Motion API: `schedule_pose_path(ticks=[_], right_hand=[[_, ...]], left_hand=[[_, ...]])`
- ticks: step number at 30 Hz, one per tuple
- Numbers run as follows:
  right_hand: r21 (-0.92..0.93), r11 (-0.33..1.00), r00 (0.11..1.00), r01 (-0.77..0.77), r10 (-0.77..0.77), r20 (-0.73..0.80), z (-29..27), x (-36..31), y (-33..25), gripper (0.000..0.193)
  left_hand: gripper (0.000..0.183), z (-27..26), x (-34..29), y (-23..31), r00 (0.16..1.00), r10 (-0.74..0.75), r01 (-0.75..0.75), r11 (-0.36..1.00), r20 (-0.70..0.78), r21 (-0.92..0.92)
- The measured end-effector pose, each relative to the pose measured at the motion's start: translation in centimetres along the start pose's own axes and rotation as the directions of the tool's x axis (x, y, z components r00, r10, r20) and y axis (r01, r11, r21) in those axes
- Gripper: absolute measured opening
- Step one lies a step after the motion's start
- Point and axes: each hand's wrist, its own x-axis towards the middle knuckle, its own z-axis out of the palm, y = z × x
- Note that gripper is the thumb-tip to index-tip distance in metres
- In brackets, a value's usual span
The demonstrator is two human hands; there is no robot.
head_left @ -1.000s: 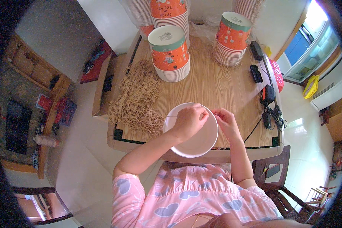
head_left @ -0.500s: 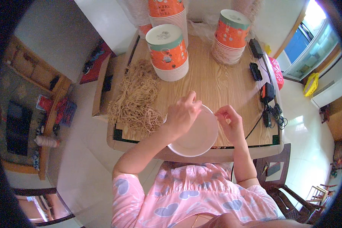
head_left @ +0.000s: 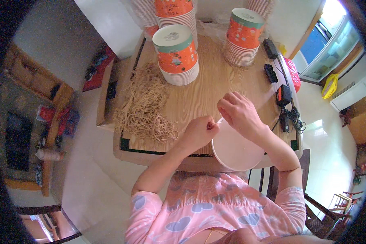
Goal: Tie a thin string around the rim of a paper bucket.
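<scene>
A white paper tub [head_left: 238,150] stands with its open mouth toward me at the table's near edge, its pale inside showing. My left hand [head_left: 202,131] is closed in a fist at the tub's left rim. Over the far rim bends my right hand [head_left: 240,113], fingers pinched together and close to the left fist. A short pale strand seems to run between the two hands; what the fingers grip is mostly hidden. To the left lies a tangled heap of tan cords [head_left: 144,107].
Orange-and-green patterned paper tubs stand upside down in a near stack [head_left: 175,55] and a right stack [head_left: 244,36], with another tall stack [head_left: 175,10] behind. Black adapters and a coiled cable [head_left: 293,122] line the table's right edge. A dark chair [head_left: 305,166] stands at the right.
The white tub has shifted right. My right hand has moved up and left over its far rim, toward the left hand. The left hand has come down and turned into a fist.
</scene>
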Motion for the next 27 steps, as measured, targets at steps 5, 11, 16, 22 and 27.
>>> schedule_pose_path(ticks=[5,11,16,22,27], right_hand=[[0.093,0.994,0.996,0.057,-0.063,0.06,-0.5,0.3,-0.6,0.012],[0.296,0.95,0.99,-0.099,0.063,0.127,-0.2,-1.4,-0.5,0.009],[0.394,0.913,0.994,-0.105,0.108,0.014,1.0,-1.8,0.4,0.01],[0.452,0.863,0.973,-0.225,0.223,0.057,1.6,-2.0,1.1,0.007],[0.498,0.823,0.961,-0.274,0.257,0.104,1.2,-1.3,0.7,0.009]], left_hand=[[0.025,0.8,-0.1,-1.1,0.998,-0.012,0.004,0.988,-0.054,-0.154],[0.025,-0.1,-0.7,-0.8,1.0,-0.015,0.012,0.992,-0.024,-0.122],[0.017,-1.3,-1.0,-0.1,0.987,0.099,-0.123,0.972,-0.127,-0.199],[0.011,-2.2,0.4,-0.3,0.892,0.41,-0.388,0.911,-0.192,0.14],[0.008,-1.4,1.7,-0.9,0.857,0.467,-0.439,0.883,-0.217,0.163]])
